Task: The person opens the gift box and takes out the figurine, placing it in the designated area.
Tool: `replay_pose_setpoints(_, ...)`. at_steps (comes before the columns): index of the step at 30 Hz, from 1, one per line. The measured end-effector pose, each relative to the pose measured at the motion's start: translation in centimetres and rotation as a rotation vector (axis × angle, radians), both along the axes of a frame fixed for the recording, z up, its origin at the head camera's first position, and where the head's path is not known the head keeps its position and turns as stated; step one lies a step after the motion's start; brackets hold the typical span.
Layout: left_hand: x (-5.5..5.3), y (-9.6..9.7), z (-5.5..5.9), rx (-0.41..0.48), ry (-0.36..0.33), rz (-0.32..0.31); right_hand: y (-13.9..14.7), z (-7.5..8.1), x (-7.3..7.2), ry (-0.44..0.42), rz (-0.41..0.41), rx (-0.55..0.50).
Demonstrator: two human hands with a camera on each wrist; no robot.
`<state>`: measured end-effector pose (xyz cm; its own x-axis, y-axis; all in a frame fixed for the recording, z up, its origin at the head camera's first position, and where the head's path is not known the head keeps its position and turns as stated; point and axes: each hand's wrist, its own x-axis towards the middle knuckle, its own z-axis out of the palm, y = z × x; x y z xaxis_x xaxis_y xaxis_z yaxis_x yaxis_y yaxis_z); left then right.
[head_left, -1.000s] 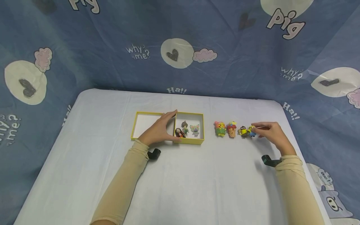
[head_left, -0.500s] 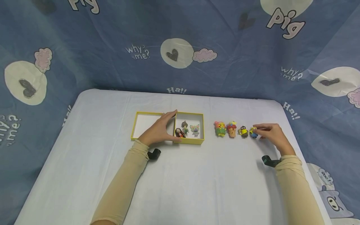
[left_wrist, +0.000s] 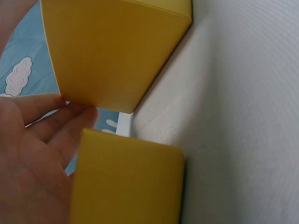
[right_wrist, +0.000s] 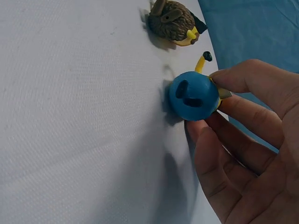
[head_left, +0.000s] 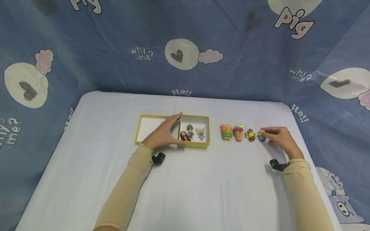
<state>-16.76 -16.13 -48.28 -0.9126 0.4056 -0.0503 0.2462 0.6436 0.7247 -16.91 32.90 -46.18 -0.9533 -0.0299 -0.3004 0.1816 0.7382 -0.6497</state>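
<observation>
My left hand point(head_left: 162, 134) spans the right part of a yellow open box point(head_left: 196, 145), thumb along the front wall and fingertips at the back edge. Inside lie a figure with long black hair point(head_left: 185, 136), a green-clothed figure point(head_left: 189, 131) and a pale winged one point(head_left: 200, 133). My right hand point(head_left: 279, 137) pinches a minion figurine point(head_left: 261, 135) between thumb and fingers at the right end of a row. In the right wrist view the figurine's round blue underside point(right_wrist: 194, 95) faces the camera, one yellow arm sticking out.
Left of the held figurine stand another minion figurine point(head_left: 250, 135), an ice-cream-cone toy point(head_left: 238, 133) and a green and yellow toy point(head_left: 226, 132). A second yellow-rimmed tray point(head_left: 137, 129) adjoins the box on its left. White cloth point(head_left: 196, 192) covers the table.
The minion figurine in my right hand has shifted slightly right, opening a gap from the neighbouring minion. My left hand and the box have stayed in place.
</observation>
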Motion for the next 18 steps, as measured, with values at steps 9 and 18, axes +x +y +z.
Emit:
replay_pose_setpoints(9,0.03,-0.03,0.03,-0.001,-0.005,-0.008,-0.05,-0.14,-0.06,-0.004,0.001,-0.009)
replay_pose_setpoints(18,-0.04,-0.1,-0.04,-0.004,-0.006,-0.007,-0.19,-0.04,0.06,0.002,0.001,-0.019)
